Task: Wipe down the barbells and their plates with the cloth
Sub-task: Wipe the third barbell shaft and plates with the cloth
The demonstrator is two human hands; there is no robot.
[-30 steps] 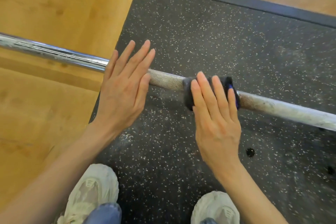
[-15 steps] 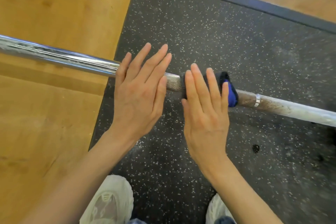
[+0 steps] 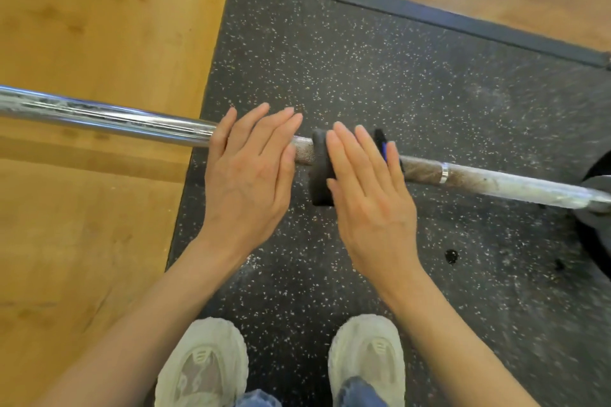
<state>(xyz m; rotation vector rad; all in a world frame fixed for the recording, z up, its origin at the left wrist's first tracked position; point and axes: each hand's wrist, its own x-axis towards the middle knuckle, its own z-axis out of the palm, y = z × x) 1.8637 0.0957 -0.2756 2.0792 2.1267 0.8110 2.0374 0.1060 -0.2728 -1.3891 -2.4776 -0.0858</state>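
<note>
A steel barbell (image 3: 109, 119) runs across the floor from left to right, shiny on the left and rusty, dull on the right (image 3: 496, 183). A dark cloth (image 3: 320, 172) with a blue edge is wrapped over the bar's knurled middle. My right hand (image 3: 367, 188) lies flat on the cloth with straight fingers, pressing it onto the bar. My left hand (image 3: 248, 168) rests flat on the bar just left of the cloth, fingers straight. A black plate (image 3: 595, 208) shows at the right edge, mostly cut off.
The bar lies over a black speckled rubber mat (image 3: 396, 76) bordered by wooden flooring (image 3: 99, 26) on the left and far side. My two pale shoes (image 3: 205, 363) stand on the mat just below my hands. A small dark spot (image 3: 451, 255) marks the mat.
Both hands and the cloth have shifted left along the bar, exposing a metal ring and more rusty shaft on the right. The plate has come into view.
</note>
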